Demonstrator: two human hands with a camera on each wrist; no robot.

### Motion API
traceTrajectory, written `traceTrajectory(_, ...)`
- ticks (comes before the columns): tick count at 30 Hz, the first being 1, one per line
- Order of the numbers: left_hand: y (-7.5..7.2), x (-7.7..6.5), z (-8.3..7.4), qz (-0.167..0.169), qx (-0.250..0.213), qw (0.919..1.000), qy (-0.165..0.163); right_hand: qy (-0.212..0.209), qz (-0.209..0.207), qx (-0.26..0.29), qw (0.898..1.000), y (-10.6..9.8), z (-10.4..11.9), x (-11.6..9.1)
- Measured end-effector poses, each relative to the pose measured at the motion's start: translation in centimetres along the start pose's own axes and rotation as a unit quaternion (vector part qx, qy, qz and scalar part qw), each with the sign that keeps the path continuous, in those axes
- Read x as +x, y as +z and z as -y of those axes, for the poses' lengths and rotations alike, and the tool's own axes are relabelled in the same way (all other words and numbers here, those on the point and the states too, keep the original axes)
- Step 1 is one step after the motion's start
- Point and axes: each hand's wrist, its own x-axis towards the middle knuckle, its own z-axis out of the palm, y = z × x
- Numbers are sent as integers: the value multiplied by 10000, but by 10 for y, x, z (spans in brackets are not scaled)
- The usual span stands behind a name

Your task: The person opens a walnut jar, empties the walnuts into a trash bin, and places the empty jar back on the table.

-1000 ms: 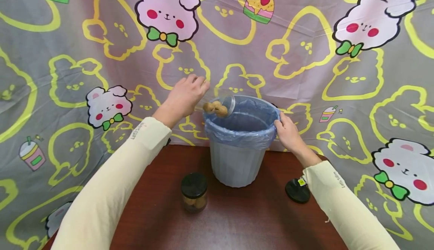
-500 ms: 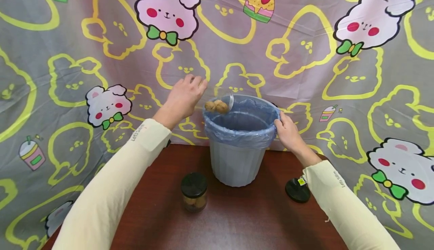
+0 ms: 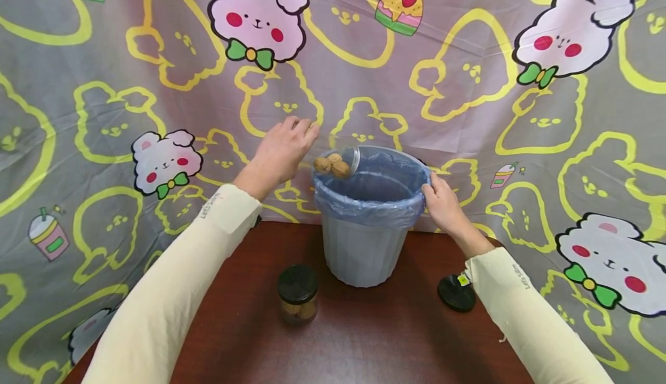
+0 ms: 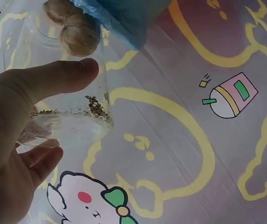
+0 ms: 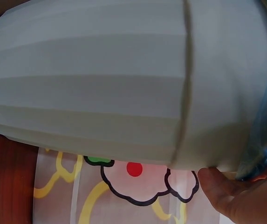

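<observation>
My left hand (image 3: 283, 147) grips a clear jar (image 4: 72, 128), tipped on its side with its mouth over the left rim of a grey trash bin (image 3: 361, 251). Several walnuts (image 3: 333, 165) sit bunched toward the mouth, and brown crumbs (image 4: 95, 107) lie near the jar's base in the left wrist view. With the thumb outside, my right hand (image 3: 442, 205) holds the bin's right rim over its blue plastic liner (image 3: 369, 213). The right wrist view shows the bin's ribbed wall and that thumb; the other fingers are mostly hidden.
On the reddish-brown table (image 3: 359, 338), a second jar (image 3: 298, 297) with a black lid and brown contents stands in front of the bin. A black round lid (image 3: 457, 294) lies near the right sleeve. A patterned cloth (image 3: 364, 83) hangs close behind the bin.
The jar has rocked slightly in my left hand, and the walnuts inside have shifted a little. My right hand has stayed on the bin's rim.
</observation>
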Motion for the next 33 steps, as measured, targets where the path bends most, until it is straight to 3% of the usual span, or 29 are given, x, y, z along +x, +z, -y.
traceTrajectory(6,1,-1,1,21,-69,9999,-102,-22,5,50,10000,-1,1,-1)
traceTrajectory(22,-3,1,1,-213,65,9997,78,-22,20,53,10000,0,-1,0)
traceTrajectory(28,-7,4,1,-532,300,9971,447,-80,-52,33,9999,1,-1,0)
traceTrajectory(33,-10,7,-1,-688,760,9914,815,-95,-66,20,9999,1,-2,0)
